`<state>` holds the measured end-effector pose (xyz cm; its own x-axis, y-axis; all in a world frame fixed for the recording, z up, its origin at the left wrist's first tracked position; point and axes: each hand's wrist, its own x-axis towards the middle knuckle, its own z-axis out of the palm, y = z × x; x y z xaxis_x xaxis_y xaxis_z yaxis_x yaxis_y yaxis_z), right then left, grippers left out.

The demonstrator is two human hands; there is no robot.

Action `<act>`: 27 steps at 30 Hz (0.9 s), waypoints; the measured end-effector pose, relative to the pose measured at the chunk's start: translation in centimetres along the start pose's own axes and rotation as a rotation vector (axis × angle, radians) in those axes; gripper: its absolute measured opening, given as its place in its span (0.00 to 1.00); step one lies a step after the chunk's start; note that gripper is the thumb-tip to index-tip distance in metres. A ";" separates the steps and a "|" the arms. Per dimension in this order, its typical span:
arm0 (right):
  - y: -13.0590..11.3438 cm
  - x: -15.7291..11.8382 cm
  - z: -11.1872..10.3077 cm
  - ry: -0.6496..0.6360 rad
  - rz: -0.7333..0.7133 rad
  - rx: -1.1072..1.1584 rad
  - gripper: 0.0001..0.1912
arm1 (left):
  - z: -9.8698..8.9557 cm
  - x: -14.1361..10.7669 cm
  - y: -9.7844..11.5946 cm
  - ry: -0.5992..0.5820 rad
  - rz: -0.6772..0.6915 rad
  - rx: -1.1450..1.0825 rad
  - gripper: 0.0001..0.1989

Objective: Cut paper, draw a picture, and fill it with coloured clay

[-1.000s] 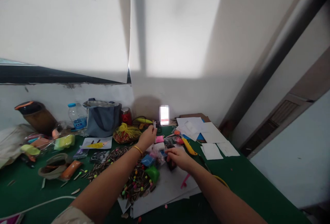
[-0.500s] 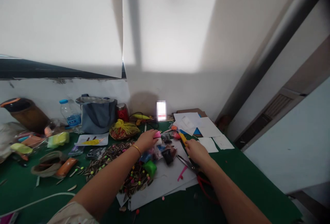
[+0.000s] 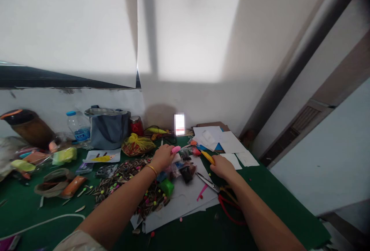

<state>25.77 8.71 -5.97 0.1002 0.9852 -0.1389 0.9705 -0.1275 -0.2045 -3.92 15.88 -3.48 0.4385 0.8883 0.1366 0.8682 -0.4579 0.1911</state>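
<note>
Pinching a pink piece (image 3: pixel 175 149) in the left hand (image 3: pixel 162 158), with fingers curled nearly closed and the rounded end poking out past them. Gripping a yellow piece (image 3: pixel 207 157) in the right hand (image 3: pixel 223 167), with fingers closed on its near end and its far end slanting toward a red packet (image 3: pixel 196 151). Judging from this, at the step of handling both pieces at once, over the part of the desk (image 3: pixel 289 208) toward its far edge.

Close below the pink piece, a white roll (image 3: pixel 176 158). Between the forearms, a black packet (image 3: pixel 187 174) and a green packet (image 3: pixel 167 187), with a pink strip (image 3: pixel 202 192) on the paper (image 3: pixel 164 216). Beside the right forearm, scissors (image 3: pixel 210 183), pointing toward the packets; impossible to tell if touching the arm. Farther left, seeds (image 3: pixel 123 177) mixed with coloured beads; toward the far edge, a yellow bag (image 3: pixel 138 145).

For the next move, probably best to keep both grips light, raise the yellow piece clear of the red packet, and steer the right forearm away from the scissors.
</note>
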 end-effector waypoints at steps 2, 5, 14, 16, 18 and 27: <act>0.9 -0.5 0.1 0.017 0.016 0.080 0.12 | -0.7 -1.2 1.0 0.019 0.034 -0.006 0.16; 2.3 -0.8 0.2 0.019 0.043 0.223 0.12 | -1.4 -3.5 3.1 0.021 0.117 -0.022 0.16; 5.6 -0.7 -0.1 -0.060 0.092 0.506 0.22 | -0.7 -11.5 7.4 -0.009 0.247 -0.101 0.19; 6.1 -1.5 -0.2 -0.068 0.105 0.554 0.22 | -0.3 -12.8 7.4 -0.010 0.234 -0.103 0.20; 6.4 -2.8 0.0 -0.086 0.109 0.616 0.23 | 0.1 -14.1 7.3 -0.029 0.216 -0.092 0.21; 3.8 -9.6 2.1 -0.001 -0.039 0.273 0.26 | 2.4 -17.3 7.5 -0.072 0.201 -0.052 0.24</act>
<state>28.03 -1.46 -7.45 0.0639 0.9899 -0.1268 0.8785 -0.1161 -0.4635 -4.37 -2.82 -6.74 0.6189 0.7781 0.1071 0.7492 -0.6258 0.2168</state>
